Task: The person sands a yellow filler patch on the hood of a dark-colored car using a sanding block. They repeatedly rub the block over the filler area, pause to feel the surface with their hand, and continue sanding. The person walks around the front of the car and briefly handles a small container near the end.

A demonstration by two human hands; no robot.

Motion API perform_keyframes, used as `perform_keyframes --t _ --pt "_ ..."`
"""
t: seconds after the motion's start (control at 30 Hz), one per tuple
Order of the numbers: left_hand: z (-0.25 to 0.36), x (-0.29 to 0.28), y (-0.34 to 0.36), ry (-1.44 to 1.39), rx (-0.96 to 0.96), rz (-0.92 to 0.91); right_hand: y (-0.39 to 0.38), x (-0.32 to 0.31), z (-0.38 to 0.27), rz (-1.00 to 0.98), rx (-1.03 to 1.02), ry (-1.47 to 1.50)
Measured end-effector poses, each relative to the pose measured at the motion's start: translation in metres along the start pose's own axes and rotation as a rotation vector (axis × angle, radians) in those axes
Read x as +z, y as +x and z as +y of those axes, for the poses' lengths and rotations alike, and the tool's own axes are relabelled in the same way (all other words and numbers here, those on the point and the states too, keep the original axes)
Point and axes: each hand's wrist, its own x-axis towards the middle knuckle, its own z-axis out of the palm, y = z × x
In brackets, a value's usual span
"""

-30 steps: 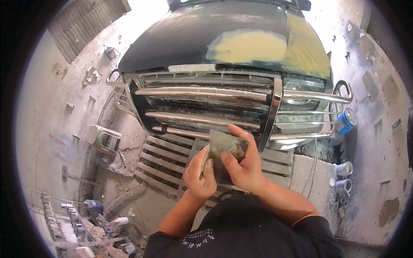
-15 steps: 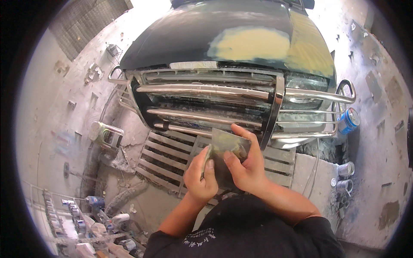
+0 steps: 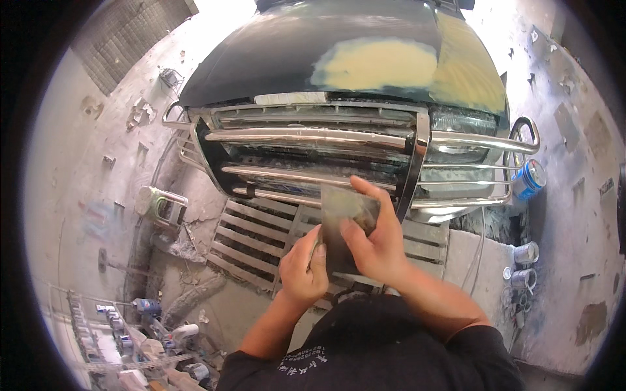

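Note:
In front of a vehicle's chrome bull bar (image 3: 306, 135), both my hands hold a dark grey sheet of sandpaper (image 3: 337, 251) marked with yellowish dust. My left hand (image 3: 301, 268) is closed on its left edge, the thumb lying along the near side. My right hand (image 3: 380, 246) grips the right side, thumb pressed on the face and index finger stretched past the top corner. The fingers behind the sheet are hidden. Beyond, the dark hood (image 3: 261, 65) carries a smooth patch of yellow filler (image 3: 375, 63), with more filler spread over the fender (image 3: 466, 75).
Slatted wooden pallets (image 3: 248, 244) lie below the bumper. At left stand a dusty stool (image 3: 162, 205) and a rack (image 3: 75, 319) with cans and bottles. On the right are a blue can (image 3: 529, 179), several metal tins (image 3: 525, 253) and a cable (image 3: 479, 251) along the floor.
My right hand and the sheet's upper part have shifted slightly upward. My left hand stays at the sheet's left edge, nearly in place.

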Motion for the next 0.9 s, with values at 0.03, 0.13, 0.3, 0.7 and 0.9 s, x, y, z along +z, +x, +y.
perform_keyframes --t 0.03,0.13,0.3,0.7,0.9 --pt "-0.002 -0.001 -0.002 0.023 -0.017 -0.052 0.006 -0.004 -0.005 -0.032 -0.012 -0.024" --pt "-0.004 0.000 -0.002 -0.113 -0.044 -0.018 0.009 -0.009 -0.004 -0.072 0.067 0.034" --pt "0.002 -0.003 0.006 -0.521 -0.411 0.073 -0.008 -0.008 0.005 -0.079 0.191 0.045" --pt "-0.005 0.006 -0.004 -0.513 -0.310 -0.056 -0.002 -0.009 -0.001 -0.192 -0.033 -0.118" --pt "-0.004 0.007 -0.004 -0.331 -0.182 0.017 -0.010 -0.009 0.003 -0.156 -0.088 -0.159"
